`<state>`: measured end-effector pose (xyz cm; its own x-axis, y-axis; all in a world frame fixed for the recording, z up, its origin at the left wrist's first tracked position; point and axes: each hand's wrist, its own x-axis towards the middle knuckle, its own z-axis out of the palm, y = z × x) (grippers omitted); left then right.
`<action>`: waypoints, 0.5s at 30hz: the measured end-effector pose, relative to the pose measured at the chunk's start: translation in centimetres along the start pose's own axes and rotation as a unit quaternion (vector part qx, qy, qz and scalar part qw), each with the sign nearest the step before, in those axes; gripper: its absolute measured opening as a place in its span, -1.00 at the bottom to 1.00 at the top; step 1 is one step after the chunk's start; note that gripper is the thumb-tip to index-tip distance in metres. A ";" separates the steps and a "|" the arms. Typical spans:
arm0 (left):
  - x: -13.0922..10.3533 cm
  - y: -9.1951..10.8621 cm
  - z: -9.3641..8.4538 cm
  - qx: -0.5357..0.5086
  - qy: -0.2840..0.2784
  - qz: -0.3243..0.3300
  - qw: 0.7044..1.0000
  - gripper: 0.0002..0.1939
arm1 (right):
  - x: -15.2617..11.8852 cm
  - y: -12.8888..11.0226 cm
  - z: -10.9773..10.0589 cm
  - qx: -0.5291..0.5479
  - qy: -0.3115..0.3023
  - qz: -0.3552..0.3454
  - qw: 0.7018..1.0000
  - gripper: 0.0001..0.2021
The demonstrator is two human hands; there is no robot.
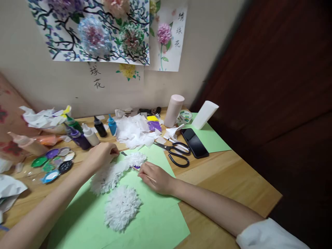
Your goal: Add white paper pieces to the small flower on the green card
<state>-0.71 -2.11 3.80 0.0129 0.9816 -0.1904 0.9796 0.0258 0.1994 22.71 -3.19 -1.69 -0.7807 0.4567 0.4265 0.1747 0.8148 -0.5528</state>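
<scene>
My right hand is closed around a thin wooden stick, its tip pointing at a small purple patch beside the fluffy white paper shape. That frilled white paper shape curves across green paper, narrowing towards the upper right. Above its left part, my left hand has its fingers curled together; what they hold, if anything, is hidden. A small dark grey piece lies just right of those fingers. Nearer to me rests a round white paper pompom.
Paint bottles and paint-filled lids stand at the left. Torn white tissue is heaped behind the green paper. Black scissors, a phone, tape, a pink bottle and a white roll lie rightward.
</scene>
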 end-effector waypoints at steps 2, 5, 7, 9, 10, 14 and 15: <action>0.0 0.1 0.0 0.004 -0.004 -0.002 1.000 -0.80 | -0.2 0.1 -0.1 -0.003 0.010 -0.015 1.000 -0.86; 0.1 0.1 0.0 0.007 -0.005 -0.001 1.000 -0.77 | -0.6 0.3 -0.4 -0.015 0.051 -0.044 0.998 -0.82; 0.1 0.1 0.0 0.007 -0.006 -0.007 1.000 -0.76 | -0.8 0.6 -0.6 -0.037 0.071 -0.070 0.994 -0.81; 0.1 0.1 0.0 0.007 -0.003 -0.012 1.000 -0.76 | -0.7 0.9 -0.8 -0.082 0.077 -0.092 0.989 -0.83; 0.1 0.2 0.0 0.007 0.000 -0.012 1.000 -0.75 | -0.6 1.0 -1.0 -0.112 0.080 -0.098 0.986 -0.85; -0.1 0.4 0.0 0.010 0.009 -0.006 1.000 -0.75 | -0.2 1.3 -1.2 -0.199 0.110 -0.115 0.967 -0.90; -0.1 0.4 0.0 0.012 0.012 -0.006 1.000 -0.75 | -0.2 1.4 -1.2 -0.204 0.120 -0.127 0.963 -0.91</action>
<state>-0.29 -2.23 3.92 -0.0028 0.9854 -0.1703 0.9842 0.0328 0.1740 23.87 -1.74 -1.64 -0.6773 0.2527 0.6909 0.2548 0.9616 -0.1019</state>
